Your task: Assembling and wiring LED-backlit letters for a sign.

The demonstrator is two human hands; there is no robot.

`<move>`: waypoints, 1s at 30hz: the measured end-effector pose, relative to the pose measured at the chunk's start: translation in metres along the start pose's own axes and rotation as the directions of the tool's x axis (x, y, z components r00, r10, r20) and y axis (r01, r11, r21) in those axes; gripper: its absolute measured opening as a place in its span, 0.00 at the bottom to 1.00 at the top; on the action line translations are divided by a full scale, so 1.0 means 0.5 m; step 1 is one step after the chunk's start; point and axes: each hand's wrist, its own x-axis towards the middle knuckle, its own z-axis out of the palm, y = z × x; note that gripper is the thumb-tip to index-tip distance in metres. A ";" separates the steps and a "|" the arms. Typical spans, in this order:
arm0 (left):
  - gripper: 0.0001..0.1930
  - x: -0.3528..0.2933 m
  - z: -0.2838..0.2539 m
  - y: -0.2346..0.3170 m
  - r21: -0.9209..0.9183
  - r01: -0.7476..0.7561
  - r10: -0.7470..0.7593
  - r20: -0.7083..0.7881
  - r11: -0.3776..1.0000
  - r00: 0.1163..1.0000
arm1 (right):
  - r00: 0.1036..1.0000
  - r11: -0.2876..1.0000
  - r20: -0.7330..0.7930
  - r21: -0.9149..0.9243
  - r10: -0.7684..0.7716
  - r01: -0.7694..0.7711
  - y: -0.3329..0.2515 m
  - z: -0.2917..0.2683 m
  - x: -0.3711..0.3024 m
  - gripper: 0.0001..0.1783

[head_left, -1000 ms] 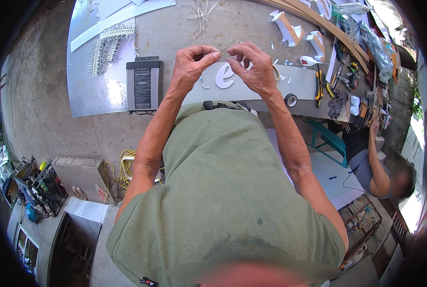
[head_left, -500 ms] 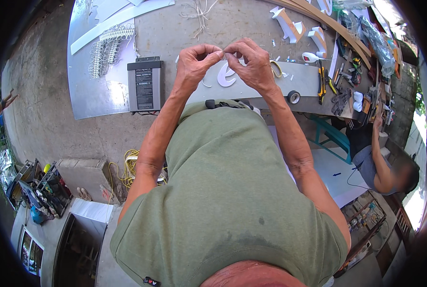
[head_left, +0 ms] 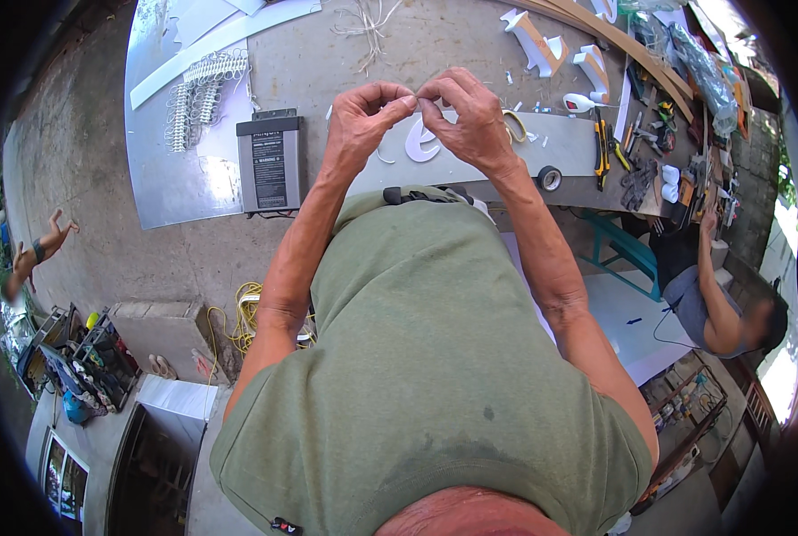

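Note:
Above the worktable, my left hand point(head_left: 361, 121) and my right hand point(head_left: 470, 125) meet, thumb and forefinger of each pinched together. Whatever sits between the fingertips is too small to make out. A white letter-shaped cutout point(head_left: 420, 143) lies below them on a pale sheet point(head_left: 390, 174), partly hidden by my right hand. Just right of that hand is a yellowish ring, perhaps a tape roll point(head_left: 514, 127). A black tape roll point(head_left: 549, 179) lies nearer the table edge. Left of my left wrist stands a grey and black power supply box point(head_left: 274, 165).
Strings of small white modules with looped wires point(head_left: 198, 103) lie at the left. Loose pale wires point(head_left: 369, 31) are at the far side. Letter-shaped pieces point(head_left: 536, 49), a white bottle point(head_left: 582, 103), yellow-black cutters point(head_left: 601, 152) and tools fill the right. A co-worker point(head_left: 712, 299) is at the right.
My hands keep the same pinch, almost unmoved. The view shifts slightly. At the far left, another person has moved further into sight; the co-worker at the right shifts a little.

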 end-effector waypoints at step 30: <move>0.06 -0.014 -0.021 -0.019 -0.351 0.003 -0.066 -0.167 0.936 0.984 | 0.833 0.844 -0.337 -0.161 0.439 -0.511 0.143 -0.106 0.009 0.03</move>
